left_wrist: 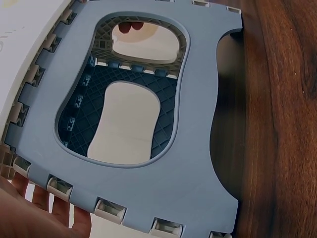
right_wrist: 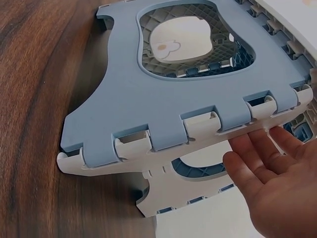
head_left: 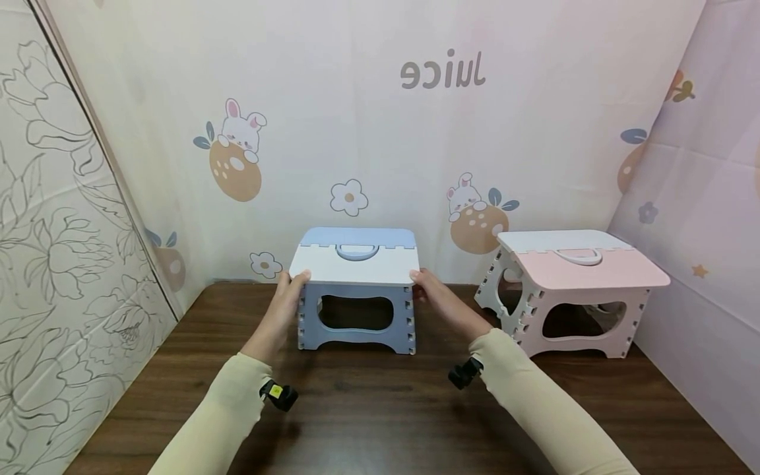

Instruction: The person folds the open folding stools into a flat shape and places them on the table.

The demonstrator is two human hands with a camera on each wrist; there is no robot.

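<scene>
A blue and white folding step stool stands unfolded at the back middle of the table. A small oval handle lies on its top. My left hand grips its left front corner, thumb on the white top. At the opposite corner my right hand holds on, thumb over the edge. In the left wrist view, the fingers reach round the hinged side, beside the blue front panel. Fingertips of the right hand touch the white side panel in the right wrist view.
To the right stands a second unfolded stool, pink and white, with its own handle. Behind both stools hangs a printed curtain; more curtain encloses the left and right sides. The table is dark wood grain.
</scene>
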